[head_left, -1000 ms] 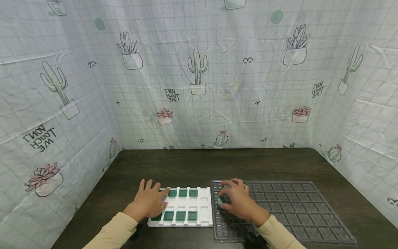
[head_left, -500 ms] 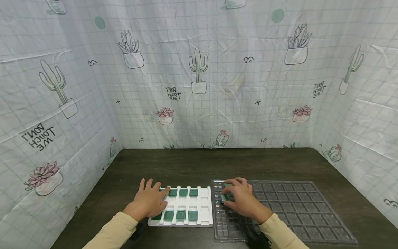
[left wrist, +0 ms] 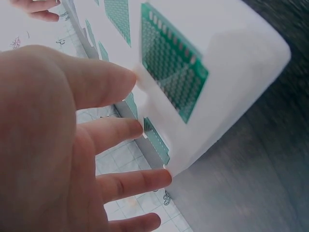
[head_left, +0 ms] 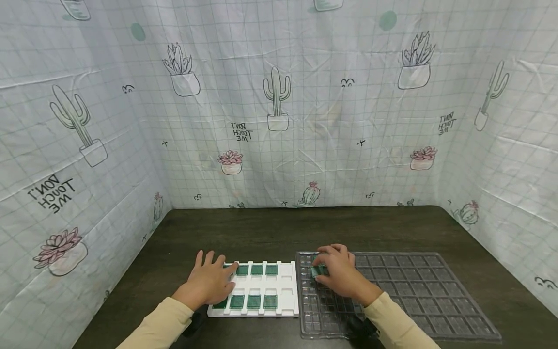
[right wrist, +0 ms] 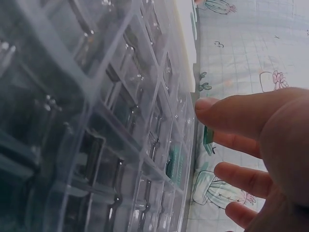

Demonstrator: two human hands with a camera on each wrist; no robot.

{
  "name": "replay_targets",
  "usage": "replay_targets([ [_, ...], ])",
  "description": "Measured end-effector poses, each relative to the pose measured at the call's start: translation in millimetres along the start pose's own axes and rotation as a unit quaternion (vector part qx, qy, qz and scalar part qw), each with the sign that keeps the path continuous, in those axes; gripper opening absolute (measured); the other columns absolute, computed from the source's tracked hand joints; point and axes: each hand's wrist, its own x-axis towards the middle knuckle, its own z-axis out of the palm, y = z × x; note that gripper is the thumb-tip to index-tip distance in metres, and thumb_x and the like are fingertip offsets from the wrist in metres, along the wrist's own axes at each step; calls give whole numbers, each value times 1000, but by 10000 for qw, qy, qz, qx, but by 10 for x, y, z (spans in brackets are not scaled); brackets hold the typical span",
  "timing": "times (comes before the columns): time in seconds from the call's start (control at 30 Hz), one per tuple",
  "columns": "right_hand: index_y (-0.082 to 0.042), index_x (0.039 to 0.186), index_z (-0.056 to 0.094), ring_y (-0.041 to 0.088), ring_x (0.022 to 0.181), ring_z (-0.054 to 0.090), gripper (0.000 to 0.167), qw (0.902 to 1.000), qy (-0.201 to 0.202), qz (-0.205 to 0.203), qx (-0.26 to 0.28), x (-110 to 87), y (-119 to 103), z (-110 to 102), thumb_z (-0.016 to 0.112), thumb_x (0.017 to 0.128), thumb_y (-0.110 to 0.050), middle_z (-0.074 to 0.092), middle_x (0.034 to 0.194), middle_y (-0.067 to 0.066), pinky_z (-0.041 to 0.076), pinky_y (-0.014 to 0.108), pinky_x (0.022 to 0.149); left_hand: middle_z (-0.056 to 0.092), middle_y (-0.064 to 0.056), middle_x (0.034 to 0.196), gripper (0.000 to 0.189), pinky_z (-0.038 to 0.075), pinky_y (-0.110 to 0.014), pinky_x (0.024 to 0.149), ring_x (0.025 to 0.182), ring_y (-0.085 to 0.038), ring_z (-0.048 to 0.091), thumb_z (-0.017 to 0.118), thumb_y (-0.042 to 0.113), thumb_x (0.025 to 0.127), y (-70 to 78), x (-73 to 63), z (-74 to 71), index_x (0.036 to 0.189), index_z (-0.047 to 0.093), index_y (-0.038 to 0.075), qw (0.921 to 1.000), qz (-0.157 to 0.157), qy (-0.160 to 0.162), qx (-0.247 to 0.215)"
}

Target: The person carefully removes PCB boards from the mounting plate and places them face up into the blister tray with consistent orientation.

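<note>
My left hand [head_left: 210, 281] rests on the left end of a white tray [head_left: 288, 288], fingers spread and fairly straight. Green perforated circuit boards stand in two rows of slots there; one board [left wrist: 171, 63] shows close beside the thumb in the left wrist view. Over the far left part of a clear plastic compartment tray [head_left: 436, 291], my right hand [head_left: 342, 274] pinches a small green circuit board [right wrist: 208, 140] between thumb and index finger, its other fingers loosely bent. A second green board [right wrist: 175, 163] sits in a tray compartment below the hand.
The two trays lie side by side on a dark wooden table [head_left: 270, 232]. A cactus-print cloth [head_left: 331, 121] hangs behind and along both sides. Black straps [head_left: 193, 324] show at the wrists.
My right hand, with the pinched circuit board, has shifted slightly right and away from me over the clear tray. My left hand stays in place on the white tray.
</note>
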Motion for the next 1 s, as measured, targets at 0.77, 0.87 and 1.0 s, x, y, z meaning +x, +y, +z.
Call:
replay_targets([
  [0.77, -17, 104, 72, 45, 133, 30, 24, 9998, 109, 72, -153, 31, 97, -50, 80, 81, -19, 53, 140, 16, 26, 65, 96, 49, -15, 143, 49, 20, -69, 113, 137, -48, 35, 58, 42, 96, -18, 26, 38, 140, 54, 22, 10000, 48, 2, 56],
  [0.87, -16, 105, 71, 45, 133, 30, 24, 9997, 105, 109, -169, 41, 117, -45, 79, 82, -19, 52, 141, 16, 26, 63, 95, 49, -15, 143, 49, 21, -68, 113, 138, -48, 35, 57, 42, 96, -21, 26, 45, 141, 54, 22, 10000, 55, -16, 69],
  [1.0, -16, 105, 71, 45, 132, 31, 24, 9996, 118, 144, -226, 60, 150, -38, 79, 82, -19, 52, 140, 16, 27, 62, 93, 49, -15, 143, 49, 21, -68, 113, 138, -48, 35, 57, 42, 96, -22, 24, 42, 141, 54, 23, 9999, 58, 3, 101],
])
